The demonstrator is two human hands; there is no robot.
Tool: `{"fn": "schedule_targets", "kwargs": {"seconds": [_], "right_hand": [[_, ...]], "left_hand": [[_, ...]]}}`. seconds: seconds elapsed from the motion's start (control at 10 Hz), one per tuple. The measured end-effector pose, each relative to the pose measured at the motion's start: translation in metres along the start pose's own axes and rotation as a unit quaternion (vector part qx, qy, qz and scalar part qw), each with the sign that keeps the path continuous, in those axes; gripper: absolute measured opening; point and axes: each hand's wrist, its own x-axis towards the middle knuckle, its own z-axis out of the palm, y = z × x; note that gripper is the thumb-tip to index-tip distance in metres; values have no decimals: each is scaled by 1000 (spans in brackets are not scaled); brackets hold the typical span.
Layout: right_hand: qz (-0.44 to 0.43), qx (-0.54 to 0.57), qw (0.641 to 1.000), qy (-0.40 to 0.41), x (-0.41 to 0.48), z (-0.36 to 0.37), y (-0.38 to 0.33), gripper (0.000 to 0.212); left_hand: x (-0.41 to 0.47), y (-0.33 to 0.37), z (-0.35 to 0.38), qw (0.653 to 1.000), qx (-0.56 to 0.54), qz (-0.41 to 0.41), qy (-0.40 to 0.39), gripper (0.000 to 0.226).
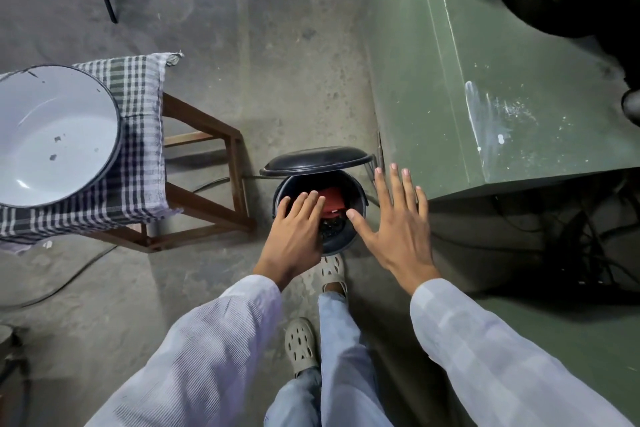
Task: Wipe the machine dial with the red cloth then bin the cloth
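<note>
A small black pedal bin (356,196) stands on the floor in front of my feet, its lid (317,161) tipped up at the back. The red cloth (333,199) lies inside it on dark rubbish. My left hand (296,232) hovers over the bin's left rim, fingers loosely apart, holding nothing. My right hand (398,225) is spread flat above the bin's right side, also holding nothing. One foot in a pale sandal (332,270) is at the bin's base, on or near the pedal. The machine dial is not in view.
The green machine body (485,80) rises at the right, close to the bin. A wooden stool (204,184) at the left carries a checked cloth (138,149) and a white enamel basin (52,135). Cables lie on the concrete floor under the machine and by the stool.
</note>
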Motion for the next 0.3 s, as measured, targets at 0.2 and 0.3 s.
{"fn": "schedule_targets", "kwargs": {"seconds": [0.2,0.3], "right_hand": [[-8,15,1000,15,2,-21,-11,94],[-17,18,999,42,1,-39,-20,95]], "left_hand": [[-3,-11,-39,994,-14,-29,101,82],[-6,-10,-64,988,-11,-45,150,81]]}}
